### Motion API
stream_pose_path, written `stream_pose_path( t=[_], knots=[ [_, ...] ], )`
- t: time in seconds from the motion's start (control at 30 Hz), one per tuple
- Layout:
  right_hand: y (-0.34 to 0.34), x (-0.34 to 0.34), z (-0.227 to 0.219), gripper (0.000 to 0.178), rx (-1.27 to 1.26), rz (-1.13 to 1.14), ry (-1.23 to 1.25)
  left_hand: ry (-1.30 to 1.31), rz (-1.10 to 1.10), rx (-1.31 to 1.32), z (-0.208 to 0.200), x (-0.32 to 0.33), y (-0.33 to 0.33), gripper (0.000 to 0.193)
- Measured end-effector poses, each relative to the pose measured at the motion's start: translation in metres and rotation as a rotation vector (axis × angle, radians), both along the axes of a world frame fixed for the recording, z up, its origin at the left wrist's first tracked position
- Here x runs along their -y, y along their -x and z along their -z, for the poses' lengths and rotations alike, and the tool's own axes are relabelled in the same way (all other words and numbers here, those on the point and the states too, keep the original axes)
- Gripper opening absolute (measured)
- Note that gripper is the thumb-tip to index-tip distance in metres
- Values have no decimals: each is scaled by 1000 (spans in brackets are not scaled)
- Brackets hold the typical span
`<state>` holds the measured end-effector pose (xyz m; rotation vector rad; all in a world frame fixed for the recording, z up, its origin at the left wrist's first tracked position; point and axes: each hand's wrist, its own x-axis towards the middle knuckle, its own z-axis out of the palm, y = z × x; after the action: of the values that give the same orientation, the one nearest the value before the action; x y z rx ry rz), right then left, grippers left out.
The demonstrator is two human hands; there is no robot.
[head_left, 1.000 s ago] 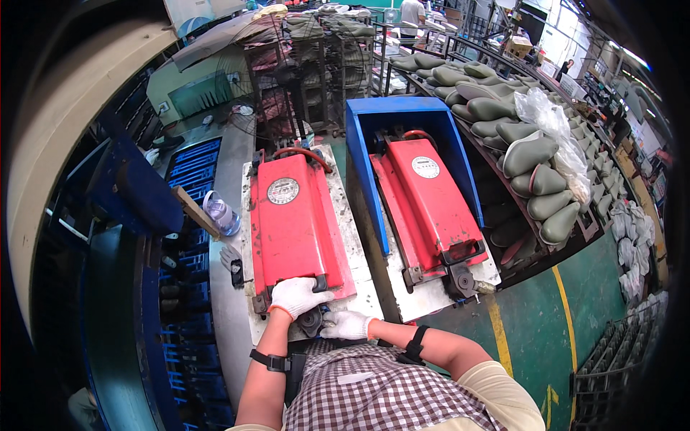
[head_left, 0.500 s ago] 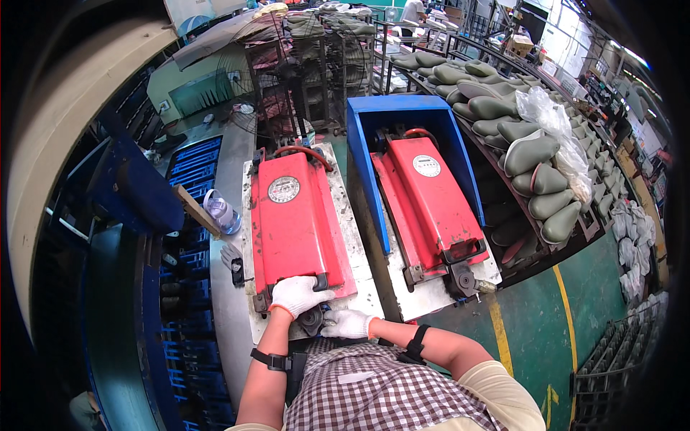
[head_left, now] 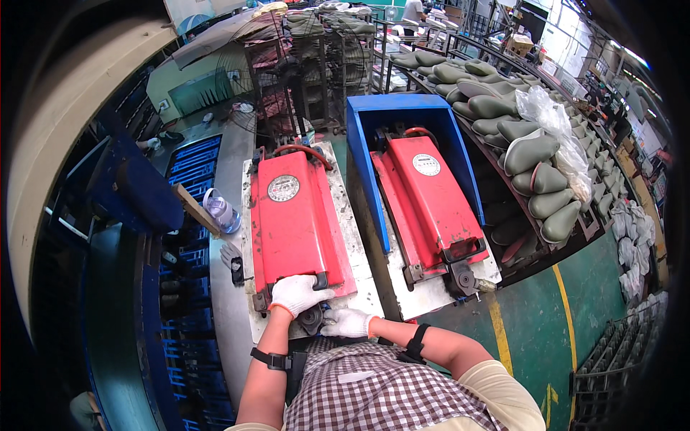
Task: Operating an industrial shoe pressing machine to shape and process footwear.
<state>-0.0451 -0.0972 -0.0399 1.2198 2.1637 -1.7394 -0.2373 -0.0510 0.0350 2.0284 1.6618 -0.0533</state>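
In front of me lies a long red metal cover (head_left: pixel 287 226) with a round pale label, part of a machine on a worn white plate. My left hand (head_left: pixel 295 294), in a white knit glove, is closed over the black handle (head_left: pixel 321 281) at the cover's near end. Just below it is a dark round latch (head_left: pixel 310 320). At the latch's right side, my gloved right hand (head_left: pixel 346 323) is closed on its small lever, which the fingers mostly hide. The cover lies down on its plate.
To the right, a similar red machine (head_left: pixel 431 194) stands under a blue hood (head_left: pixel 399 106). Beyond it a rack holds many grey-green shoe-shaped pieces (head_left: pixel 544 154) and clear plastic (head_left: pixel 557 115). A water jug (head_left: pixel 221 212) stands on the left metal bench (head_left: pixel 230 323). A fan (head_left: pixel 287 72) stands behind.
Both my hands hold the same places on the handle and latch. At the far left, another person's gloved hand and a dark piece have shifted slightly.
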Motion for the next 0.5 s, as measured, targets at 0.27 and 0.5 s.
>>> stream_pose_path(
  t=[0.27, 0.5],
  knots=[
    [-1, 1, 14, 78, -74, 26, -23, 7, 0, -8, -5, 0, -2, 72],
    [-2, 2, 13, 79, -77, 26, -21, 18, -16, -3, -6, 1, -2, 71]
  ],
)
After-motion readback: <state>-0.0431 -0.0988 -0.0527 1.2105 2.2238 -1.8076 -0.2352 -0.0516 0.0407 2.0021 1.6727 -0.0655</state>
